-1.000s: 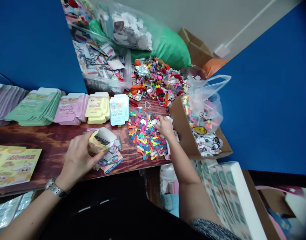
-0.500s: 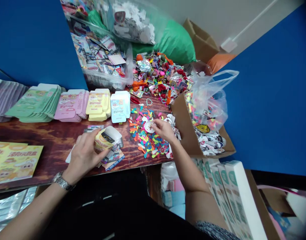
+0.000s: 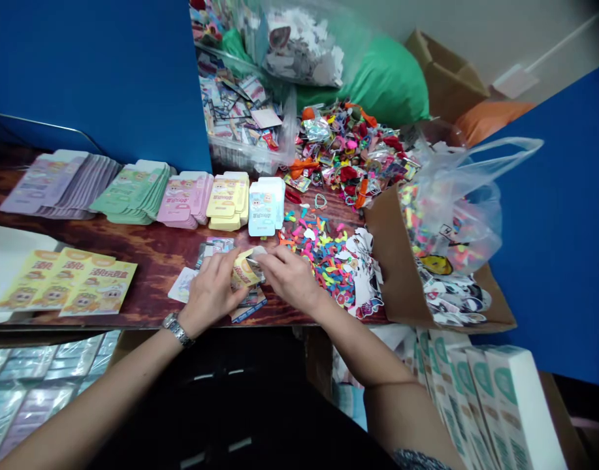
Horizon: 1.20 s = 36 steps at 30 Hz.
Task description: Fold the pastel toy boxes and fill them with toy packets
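My left hand (image 3: 213, 287), with a metal watch at the wrist, is wrapped round a small yellow printed box (image 3: 243, 271) whose top stands open. Bent over the box's mouth are the closed fingers of my right hand (image 3: 292, 277); what they pinch is hidden. Printed cards (image 3: 253, 303) lie on the table under and beside the box, with a white card (image 3: 183, 284) left of my left hand. To the right spreads a pile of small bright balloons (image 3: 328, 261), and white-edged cut-out stickers (image 3: 365, 271) lie along its right side.
Stacks of flat boxes in purple (image 3: 59, 179), green (image 3: 132, 189), pink (image 3: 184, 199), yellow (image 3: 228, 199) and blue (image 3: 266, 205) line the back. Yellow packets (image 3: 96, 284) lie left. A mixed heap of trinkets (image 3: 348, 147) sits behind; a cardboard box (image 3: 394, 254) stands right.
My right hand has left the balloon and sticker pile and come left to the yellow box's mouth. The view has swung left, showing more of the table's left side.
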{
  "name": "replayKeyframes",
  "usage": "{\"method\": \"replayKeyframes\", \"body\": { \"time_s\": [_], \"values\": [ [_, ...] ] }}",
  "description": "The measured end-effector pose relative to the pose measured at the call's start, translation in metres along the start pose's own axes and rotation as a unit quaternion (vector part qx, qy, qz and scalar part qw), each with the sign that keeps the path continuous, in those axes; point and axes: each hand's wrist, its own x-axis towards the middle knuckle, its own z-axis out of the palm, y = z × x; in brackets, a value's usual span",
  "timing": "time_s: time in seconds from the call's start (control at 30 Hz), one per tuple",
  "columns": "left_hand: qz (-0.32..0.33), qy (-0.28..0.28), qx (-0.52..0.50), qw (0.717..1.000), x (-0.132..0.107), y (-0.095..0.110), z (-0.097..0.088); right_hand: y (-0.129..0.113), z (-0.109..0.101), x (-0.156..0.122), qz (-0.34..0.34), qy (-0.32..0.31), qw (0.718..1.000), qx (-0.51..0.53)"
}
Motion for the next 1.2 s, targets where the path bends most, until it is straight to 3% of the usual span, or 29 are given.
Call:
{"method": "replayKeyframes", "body": {
  "time_s": [0.17, 0.43, 0.67, 0.73, 0.8, 0.87, 0.93, 1.07, 1.2],
  "values": [
    [0.023, -0.003, -0.010, 1.000, -0.002, -0.005, 0.000, 0.001, 0.017, -0.006, -0.038, -0.011, 0.999, 0.031],
    [0.040, -0.019, -0.029, 0.999, 0.000, -0.001, -0.001, 0.004, 0.013, -0.013, -0.028, 0.038, 0.999, -0.006],
    [0.038, -0.015, -0.058, 0.997, 0.000, -0.008, -0.001, 0.000, 0.015, -0.019, -0.096, 0.056, 0.992, 0.066],
    [0.028, -0.013, -0.044, 0.999, 0.001, -0.011, 0.000, 0.016, 0.006, -0.025, -0.061, 0.056, 0.996, 0.042],
    [0.020, -0.014, -0.034, 0.999, 0.002, -0.011, 0.001, 0.041, -0.003, -0.033, 0.051, 0.040, 0.997, -0.037],
    [0.019, -0.018, -0.035, 0.999, 0.002, -0.009, 0.002, 0.068, -0.009, -0.040, 0.184, -0.015, 0.973, -0.136],
    [0.024, -0.024, -0.041, 0.999, 0.002, -0.007, 0.003, 0.089, -0.009, -0.046, 0.254, -0.068, 0.947, -0.187],
    [0.023, -0.030, -0.040, 0.998, 0.001, -0.005, 0.005, 0.100, -0.008, -0.050, 0.265, -0.079, 0.941, -0.195],
    [-0.002, -0.039, -0.029, 0.999, 0.003, -0.001, 0.005, 0.074, -0.020, -0.039, 0.224, -0.023, 0.968, -0.110]
  ]
}}
